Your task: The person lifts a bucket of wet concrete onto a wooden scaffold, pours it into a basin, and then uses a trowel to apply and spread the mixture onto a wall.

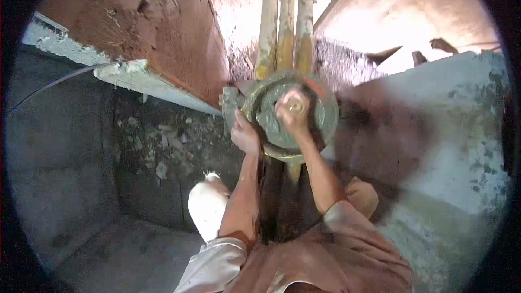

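Left hand [245, 137] grips the rim of a round, mortar-caked metal pan [290, 116]; right hand [293, 113] is clenched inside it, above three bamboo poles [285, 27].

The round pan [293, 116] is a dull grey-green with muddy brown smears and a streak of rusty orange on its upper right rim. Above the pan, the three poles [285, 27] are yellowish tan, going mustardy toward the bottom. Left of the pan, the wall [59, 146] is dark grey with pale speckled rubble bits, topped by a whitish ledge [135, 76]. Right of the pan the concrete [450, 146] is blotchy grey-white with greenish patches. Below the pan, the shirt [325, 255] is reddish brown.
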Demonstrator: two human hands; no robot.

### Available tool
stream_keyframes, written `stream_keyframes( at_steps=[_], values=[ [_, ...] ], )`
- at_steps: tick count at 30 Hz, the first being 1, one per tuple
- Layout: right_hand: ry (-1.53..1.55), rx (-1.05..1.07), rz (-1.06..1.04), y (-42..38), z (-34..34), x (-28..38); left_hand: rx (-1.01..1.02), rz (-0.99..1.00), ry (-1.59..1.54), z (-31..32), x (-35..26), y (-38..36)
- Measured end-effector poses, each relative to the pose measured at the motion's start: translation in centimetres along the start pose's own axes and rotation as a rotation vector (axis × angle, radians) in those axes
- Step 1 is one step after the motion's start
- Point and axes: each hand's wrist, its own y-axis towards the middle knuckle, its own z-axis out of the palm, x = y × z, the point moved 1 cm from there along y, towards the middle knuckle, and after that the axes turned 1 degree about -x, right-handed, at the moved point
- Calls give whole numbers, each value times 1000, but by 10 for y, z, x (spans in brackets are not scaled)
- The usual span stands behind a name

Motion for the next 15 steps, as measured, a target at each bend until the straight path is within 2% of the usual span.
stream_keyframes(
  at_steps=[1, 2, 3, 5, 6, 7, 9, 10, 12, 13, 14, 15],
  values=[
    [126, 159, 115, -14, 7, 22, 6, 14, 12, 3, 5, 2],
    [72, 335, 65, -21, 5, 43, 90, -7, -107, -10, -11, -8],
    [-8, 539, 27, -27, 0, 58, 92, 16, -128, 0, -16, -3],
    [-147, 723, -40, -34, -9, 74, -61, 75, 75, -3, 0, -1],
    [-76, 715, -46, -27, -22, 79, 21, 61, 48, -4, 0, -1],
    [-5, 716, -38, -23, -40, 77, -29, 97, 49, 5, 9, 4],
    [242, 464, 45, -2, -65, 51, 34, 29, -130, -3, -10, -6],
    [295, 393, 431, 22, -80, 90, 39, 8, -104, 0, -1, -7],
    [452, -46, 294, 13, -141, -14, 19, 59, -143, 6, 3, 0],
    [431, 130, 412, 29, -160, -35, 14, 58, -135, 5, 4, 1],
    [435, 125, 413, 38, -143, -34, 12, 44, -111, 4, 2, -1],
    [460, -120, 386, 45, -118, -35, 14, 37, -93, 4, -3, -1]
  ],
)
